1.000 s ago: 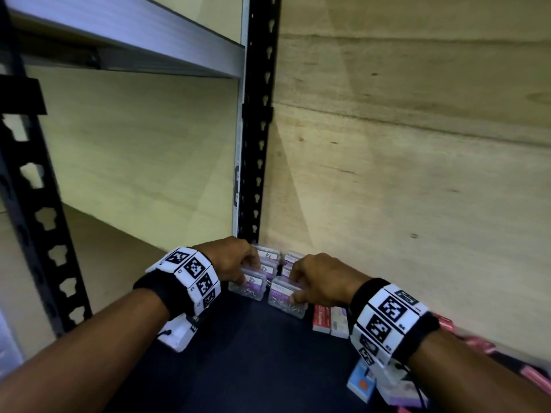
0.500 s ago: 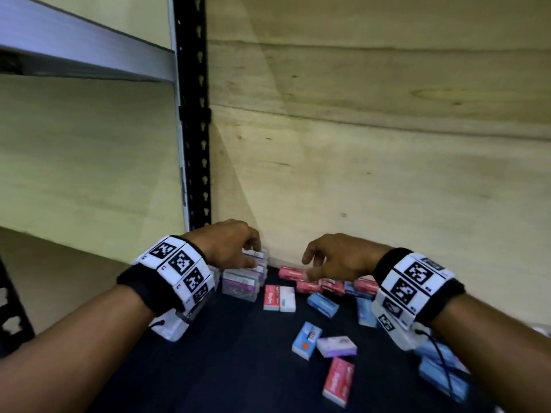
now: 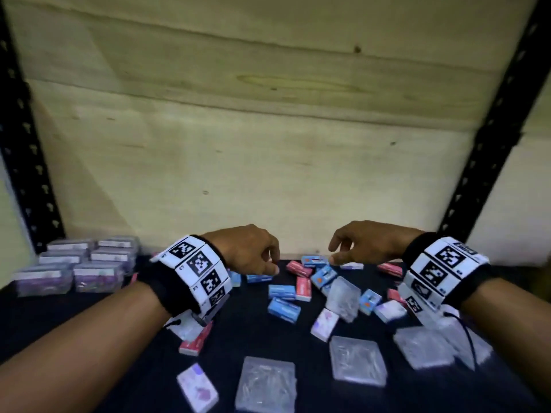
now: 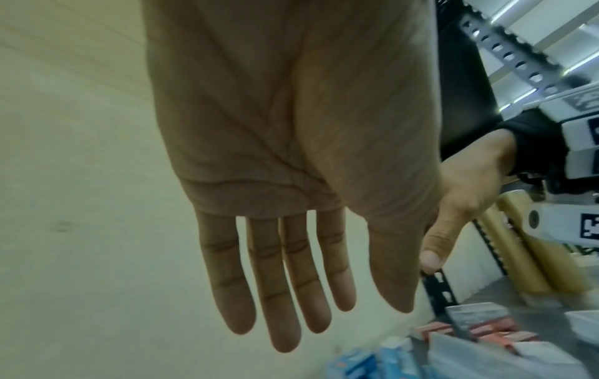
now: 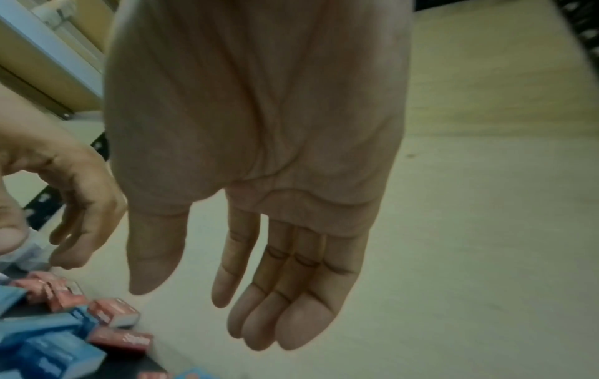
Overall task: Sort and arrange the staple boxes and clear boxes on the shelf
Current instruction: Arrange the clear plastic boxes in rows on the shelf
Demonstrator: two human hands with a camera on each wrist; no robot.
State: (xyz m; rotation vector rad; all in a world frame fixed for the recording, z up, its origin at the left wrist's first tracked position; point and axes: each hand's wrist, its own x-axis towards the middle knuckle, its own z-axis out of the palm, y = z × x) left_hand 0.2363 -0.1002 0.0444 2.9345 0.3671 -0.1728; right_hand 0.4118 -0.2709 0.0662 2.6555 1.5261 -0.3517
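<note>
Several labelled clear boxes stand in neat rows at the shelf's back left corner. Small blue, red and white staple boxes lie scattered over the dark shelf. Flat clear boxes lie near the front. My left hand hovers over the scattered boxes with straight fingers and holds nothing. To its right my right hand hovers over the back row, fingers loose and empty.
A plywood back wall closes the shelf. Black perforated uprights stand at the left and right. A tilted clear box leans among the staple boxes. More red and blue boxes lie below the right hand.
The view has swung right from the corner. My left hand let go of the labelled clear boxes and both hands moved right, over the scattered staple boxes.
</note>
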